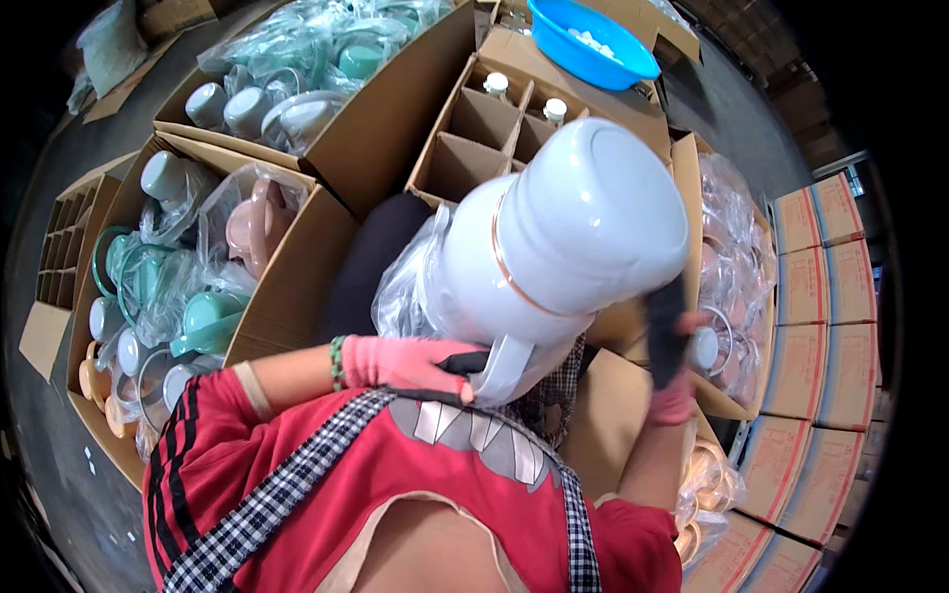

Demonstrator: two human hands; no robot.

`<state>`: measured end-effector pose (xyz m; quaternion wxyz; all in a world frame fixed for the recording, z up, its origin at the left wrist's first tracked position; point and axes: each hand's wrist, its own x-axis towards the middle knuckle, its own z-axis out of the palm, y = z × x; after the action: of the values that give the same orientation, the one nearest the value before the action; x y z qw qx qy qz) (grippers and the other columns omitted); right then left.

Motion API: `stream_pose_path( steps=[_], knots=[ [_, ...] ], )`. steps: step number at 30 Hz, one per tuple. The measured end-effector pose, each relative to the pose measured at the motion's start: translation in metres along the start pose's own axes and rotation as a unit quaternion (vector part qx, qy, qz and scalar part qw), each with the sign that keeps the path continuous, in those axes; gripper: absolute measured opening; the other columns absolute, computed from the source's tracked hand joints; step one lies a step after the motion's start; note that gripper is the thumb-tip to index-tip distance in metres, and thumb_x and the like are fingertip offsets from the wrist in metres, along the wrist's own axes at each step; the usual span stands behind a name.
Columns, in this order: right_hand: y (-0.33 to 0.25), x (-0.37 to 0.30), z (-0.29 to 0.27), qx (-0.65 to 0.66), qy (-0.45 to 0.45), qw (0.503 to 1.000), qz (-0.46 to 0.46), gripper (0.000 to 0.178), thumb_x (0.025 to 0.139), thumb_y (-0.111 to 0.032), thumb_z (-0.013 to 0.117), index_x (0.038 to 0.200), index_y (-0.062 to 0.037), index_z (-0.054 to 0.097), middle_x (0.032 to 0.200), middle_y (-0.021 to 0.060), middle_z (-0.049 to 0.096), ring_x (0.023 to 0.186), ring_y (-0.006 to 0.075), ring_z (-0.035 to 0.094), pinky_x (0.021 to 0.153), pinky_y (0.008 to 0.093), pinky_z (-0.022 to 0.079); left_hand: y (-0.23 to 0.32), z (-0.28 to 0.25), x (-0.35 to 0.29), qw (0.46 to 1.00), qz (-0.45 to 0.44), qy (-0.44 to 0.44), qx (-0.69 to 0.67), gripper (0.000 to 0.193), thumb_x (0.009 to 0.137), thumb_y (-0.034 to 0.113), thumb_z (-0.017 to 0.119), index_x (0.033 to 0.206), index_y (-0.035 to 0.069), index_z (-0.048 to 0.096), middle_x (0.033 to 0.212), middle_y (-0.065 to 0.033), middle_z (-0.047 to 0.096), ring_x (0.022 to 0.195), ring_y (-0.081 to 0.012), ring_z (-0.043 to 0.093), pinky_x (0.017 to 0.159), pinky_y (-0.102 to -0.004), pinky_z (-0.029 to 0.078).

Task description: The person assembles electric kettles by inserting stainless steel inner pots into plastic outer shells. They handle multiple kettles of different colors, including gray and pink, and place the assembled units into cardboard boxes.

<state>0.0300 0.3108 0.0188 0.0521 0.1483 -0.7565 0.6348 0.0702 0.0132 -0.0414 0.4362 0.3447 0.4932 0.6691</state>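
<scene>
One large glossy pale-grey jug with a copper-coloured band [563, 232], two pink-and-black gloved hands [410, 364] [667, 341], one green beaded bracelet [337, 363], two black-and-white checked cloth straps [277, 486] [578, 524], one round blue plastic basin [583, 67], two white-capped bottle-like pieces [495, 85] [556, 111], two brown cardboard boxes with grid dividers [69, 234] [484, 114]

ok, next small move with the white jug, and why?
Probably steady the jug at its handle with the left hand: that hand is right there, while the right hand is blurred, its contact unclear, and loose clear plastic bunches on the jug's left.
</scene>
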Motion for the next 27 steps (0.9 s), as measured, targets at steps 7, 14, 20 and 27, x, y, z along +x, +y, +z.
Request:
stream_pose_path(
  steps=[7, 14, 20, 27],
  knots=[
    [-0.119, 0.104, 0.037, -0.419, -0.224, 0.861, -0.183, 0.083, 0.061, -0.031, 0.074, 0.129, -0.0064, 0.035, 0.129, 0.0119, 0.040, 0.122, 0.0247, 0.035, 0.101, 0.0345, 0.024, 0.013, -0.004, 0.061, 0.946, 0.217, 0.143, 0.193, 0.028, 0.090, 0.028, 0.042, 0.090, 0.002, 0.052, 0.070, -0.0116, 0.055, 0.066, -0.0252, 0.055, 0.062, -0.0338, 0.043],
    [-0.122, 0.107, 0.029, -0.508, -0.184, 0.834, -0.108, 0.076, 0.067, -0.038, 0.067, 0.129, -0.0049, 0.036, 0.122, 0.0165, 0.046, 0.113, 0.0304, 0.043, 0.094, 0.0350, 0.033, 0.030, -0.013, 0.067, 0.953, 0.151, 0.115, 0.236, 0.029, 0.085, 0.029, 0.051, 0.090, 0.001, 0.053, 0.070, -0.0156, 0.057, 0.066, -0.0305, 0.055, 0.061, -0.0350, 0.043],
    [-0.168, 0.147, 0.010, -0.390, -0.142, 0.855, 0.311, 0.067, 0.076, -0.060, 0.045, 0.111, -0.0036, 0.052, 0.076, 0.0077, 0.052, 0.053, 0.0091, 0.047, 0.047, 0.0213, 0.037, 0.030, -0.014, 0.063, 0.951, 0.179, 0.103, 0.232, 0.032, 0.085, 0.032, 0.051, 0.084, 0.000, 0.053, 0.068, -0.0171, 0.055, 0.064, -0.0315, 0.053, 0.059, -0.0358, 0.042],
    [-0.136, 0.134, 0.028, -0.550, -0.198, 0.800, 0.134, 0.069, 0.072, -0.051, 0.059, 0.118, -0.0019, 0.044, 0.098, 0.0210, 0.056, 0.099, 0.0326, 0.051, 0.084, 0.0377, 0.039, 0.039, -0.026, 0.069, 0.968, 0.119, 0.110, 0.194, 0.035, 0.086, 0.034, 0.050, 0.091, 0.000, 0.053, 0.077, -0.0189, 0.057, 0.074, -0.0328, 0.055, 0.068, -0.0359, 0.042]
  ],
)
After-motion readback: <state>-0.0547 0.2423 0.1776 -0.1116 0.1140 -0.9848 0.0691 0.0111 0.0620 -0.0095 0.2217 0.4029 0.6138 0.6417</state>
